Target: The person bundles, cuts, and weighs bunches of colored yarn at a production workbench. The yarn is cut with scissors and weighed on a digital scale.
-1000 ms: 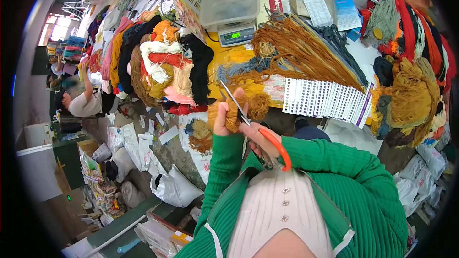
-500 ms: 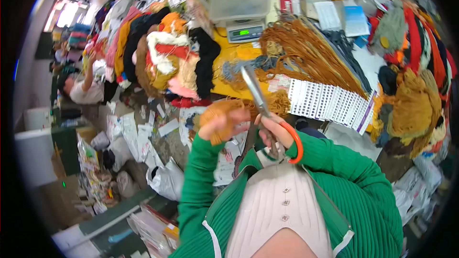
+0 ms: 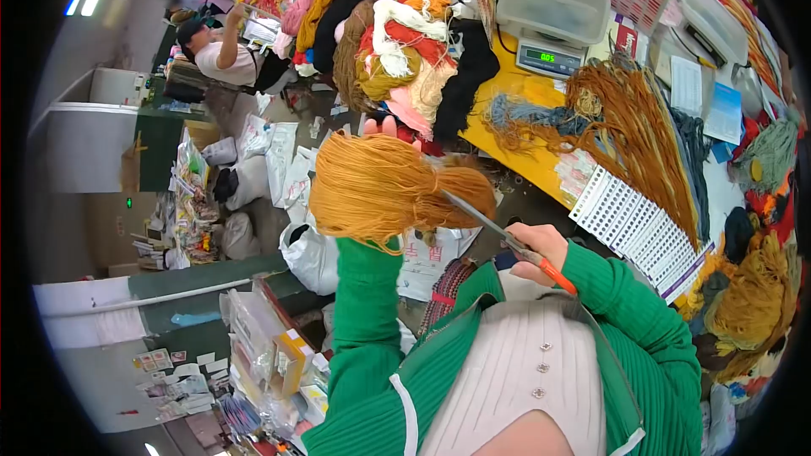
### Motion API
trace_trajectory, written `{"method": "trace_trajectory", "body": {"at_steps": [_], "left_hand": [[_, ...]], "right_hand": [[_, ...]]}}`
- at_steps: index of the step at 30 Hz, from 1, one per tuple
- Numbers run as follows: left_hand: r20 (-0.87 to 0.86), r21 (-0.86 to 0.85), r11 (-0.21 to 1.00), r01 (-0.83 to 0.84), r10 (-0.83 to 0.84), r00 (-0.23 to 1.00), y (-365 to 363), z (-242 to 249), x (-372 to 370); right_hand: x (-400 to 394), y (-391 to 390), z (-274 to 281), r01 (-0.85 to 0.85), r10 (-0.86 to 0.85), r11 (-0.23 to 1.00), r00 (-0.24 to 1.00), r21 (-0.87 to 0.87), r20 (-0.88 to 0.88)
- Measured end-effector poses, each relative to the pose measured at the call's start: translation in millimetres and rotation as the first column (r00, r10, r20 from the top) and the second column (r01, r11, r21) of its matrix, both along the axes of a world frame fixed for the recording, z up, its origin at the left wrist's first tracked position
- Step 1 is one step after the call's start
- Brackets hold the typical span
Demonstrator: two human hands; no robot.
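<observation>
A thick bundle of golden-brown yarn [image 3: 363, 186], drawn in at a narrow neck with a short tuft beyond it, lies across my left hand [image 3: 387, 127]. Only some fingertips show past the bundle's far edge; the rest of that hand is hidden behind the strands. My right hand [image 3: 541, 252] is closed around a pair of scissors [image 3: 486, 221] with orange handles. The blades point up and left, and their tip overlaps the yarn at the neck.
Ahead, a yellow table [image 3: 524, 156] holds a digital scale [image 3: 549, 57] under a clear plastic tub [image 3: 553, 4]. Loose brown yarn [image 3: 642, 127] and punched cards [image 3: 638, 228] lie right of it. A coloured yarn pile [image 3: 405, 51] stands left. Another person [image 3: 226, 59] works beyond; white bags [image 3: 308, 257] cover the floor.
My left hand has raised the yarn bundle, which now spreads in full view. The scissors have swung from pointing upward to lying along the bundle's neck. The whole view has turned left.
</observation>
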State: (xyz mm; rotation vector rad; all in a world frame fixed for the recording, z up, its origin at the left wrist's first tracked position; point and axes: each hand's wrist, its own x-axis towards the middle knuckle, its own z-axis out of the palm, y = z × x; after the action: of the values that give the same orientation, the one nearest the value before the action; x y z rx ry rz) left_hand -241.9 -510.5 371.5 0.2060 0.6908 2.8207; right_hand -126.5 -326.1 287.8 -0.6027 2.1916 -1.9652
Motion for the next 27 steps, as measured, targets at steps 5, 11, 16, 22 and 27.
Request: {"method": "trace_trajectory", "body": {"at_steps": [5,11,16,22,27], "left_hand": [[-0.084,0.950,-0.269,-0.161,-0.713,0.696,-7,-17,-10],[-0.686,0.608,-0.752,-0.254,-0.659,0.309,13,-13,-18],[-0.663,0.613,-0.738,-0.282,-0.675,0.324,19,-10,-12],[-0.745,0.477,-0.744,-0.467,-0.625,0.234,17,-27,-21],[-0.743,0.423,-0.752,-0.506,-0.607,0.281,31,-37,-10]], "right_hand": [[1,-4,-6,-0.094,0.094,0.995,0.995,0.023,-0.018],[-1,-4,0,-0.119,0.117,0.993,0.990,-0.017,-0.072],[-2,-3,2,-0.155,0.156,0.988,0.984,0.010,-0.091],[0,1,1,-0.194,0.196,0.973,0.981,0.124,-0.002],[0,-1,7,-0.096,0.095,0.995,0.976,0.005,-0.194]]}}
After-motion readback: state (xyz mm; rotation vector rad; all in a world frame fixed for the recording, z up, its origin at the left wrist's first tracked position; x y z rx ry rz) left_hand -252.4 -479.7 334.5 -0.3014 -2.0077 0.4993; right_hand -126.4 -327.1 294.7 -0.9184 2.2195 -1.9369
